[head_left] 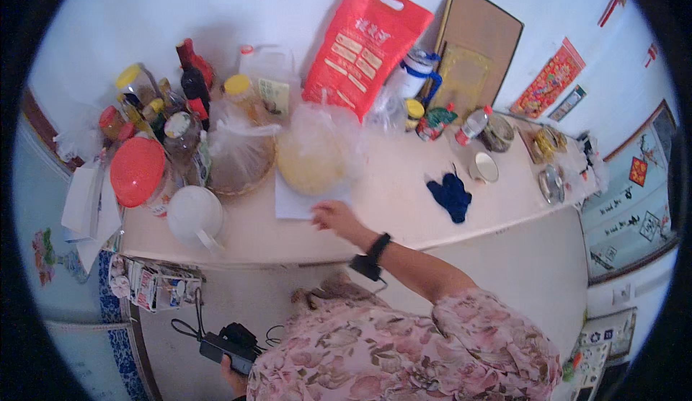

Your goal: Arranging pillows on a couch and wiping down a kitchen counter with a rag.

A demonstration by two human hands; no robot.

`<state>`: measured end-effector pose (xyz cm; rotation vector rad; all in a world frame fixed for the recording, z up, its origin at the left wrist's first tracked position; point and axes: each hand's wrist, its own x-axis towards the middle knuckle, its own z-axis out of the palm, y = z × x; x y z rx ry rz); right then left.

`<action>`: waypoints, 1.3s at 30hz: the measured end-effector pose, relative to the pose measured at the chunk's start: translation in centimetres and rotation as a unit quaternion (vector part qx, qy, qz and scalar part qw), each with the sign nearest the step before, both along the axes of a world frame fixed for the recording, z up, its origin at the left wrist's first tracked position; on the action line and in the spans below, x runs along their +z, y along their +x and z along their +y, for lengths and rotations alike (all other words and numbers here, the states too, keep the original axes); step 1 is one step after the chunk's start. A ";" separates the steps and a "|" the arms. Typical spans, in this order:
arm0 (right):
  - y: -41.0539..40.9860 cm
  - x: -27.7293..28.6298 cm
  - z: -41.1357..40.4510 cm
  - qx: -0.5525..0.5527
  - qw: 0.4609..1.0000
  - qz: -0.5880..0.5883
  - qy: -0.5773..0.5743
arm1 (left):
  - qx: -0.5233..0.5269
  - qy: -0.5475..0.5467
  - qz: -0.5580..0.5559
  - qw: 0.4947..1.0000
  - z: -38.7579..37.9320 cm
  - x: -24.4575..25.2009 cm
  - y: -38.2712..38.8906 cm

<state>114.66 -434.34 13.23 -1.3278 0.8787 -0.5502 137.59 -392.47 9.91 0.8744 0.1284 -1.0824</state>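
Note:
My right hand point(338, 221) hangs over the table, its fingers loosely bent and apart, nothing visible in them. A black strap with a small black box point(367, 260) circles that wrist. Just beyond the fingers is a clear plastic bag point(319, 155) with something pale yellow inside, over a white sheet point(292, 209). Left of it stands a round basket point(240, 171) covered by another plastic bag. Low at the left, my left hand point(233, 378) grips a black box-shaped device point(224, 349) with a looped cord; part of this hand is hidden by the floral shirt.
A white lidded container point(195, 217), a red bowl point(138, 171), jars and a dark bottle point(194, 85) crowd the left. A red bag point(367, 44) leans on the wall. Dark blue cloth point(451, 195) and a white cup point(484, 167) lie right. A rack point(162, 290) stands below.

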 end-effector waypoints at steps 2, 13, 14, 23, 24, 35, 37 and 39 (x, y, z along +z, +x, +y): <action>-3.8 2.4 -2.6 -0.120 0.990 0.014 -0.069 | 0.035 0.023 -0.008 0.999 -1.4 1.3 -1.0; -17.6 10.2 -8.5 -0.313 0.933 -0.097 -0.146 | -0.004 0.018 -0.114 0.993 -5.0 3.5 -7.9; -18.4 10.1 -9.7 -0.310 0.934 -0.098 -0.150 | 0.011 0.037 -0.113 0.993 -5.2 3.6 -8.9; -24.1 12.9 -14.2 -0.307 0.915 -0.159 -0.208 | 0.088 0.089 -0.110 0.986 -3.8 4.6 -16.9; -24.1 12.4 -14.5 -0.304 0.921 -0.150 -0.193 | 0.115 0.070 -0.039 0.990 -4.1 4.0 -17.0; -32.9 2.5 -5.3 -0.277 0.811 0.284 -0.429 | 0.002 0.137 -0.055 0.989 -1.6 2.3 -16.1; -34.3 1.6 -3.7 -0.235 0.762 0.441 -0.412 | -0.022 0.126 -0.032 0.991 -3.4 3.5 -15.9; -35.6 -0.4 -3.7 -0.202 0.797 0.422 -0.381 | 0.040 0.110 -0.031 0.993 -3.4 2.0 -15.7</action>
